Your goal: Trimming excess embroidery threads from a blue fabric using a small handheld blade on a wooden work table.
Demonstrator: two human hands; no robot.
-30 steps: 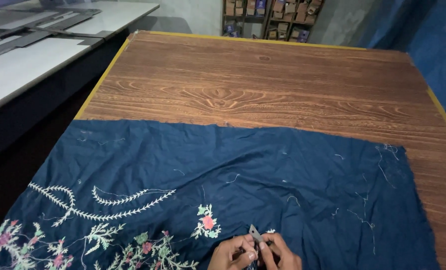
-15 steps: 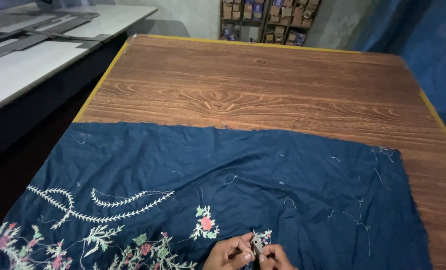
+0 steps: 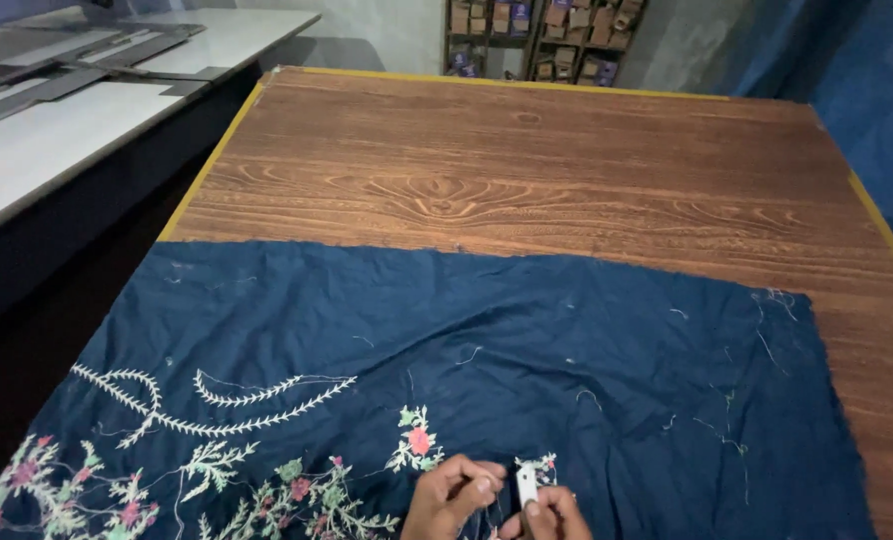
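At the bottom edge of the view, a small pale metal thread snipper (image 3: pixel 527 484) is pinched in the right hand (image 3: pixel 550 512) over a floral motif, and the left hand (image 3: pixel 454 494) is closed on the dark blue embroidered cloth (image 3: pixel 527 370), seemingly to keep it taut. That cloth is spread flat across the wooden table (image 3: pixel 527 170), so loose threads (image 3: pixel 767 330) are exposed.

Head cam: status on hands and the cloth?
Left hand and right hand together at the near edge, pinching a small metal clipper. Dark blue embroidered cloth flat on wooden table, loose threads on it. Nothing in the way.
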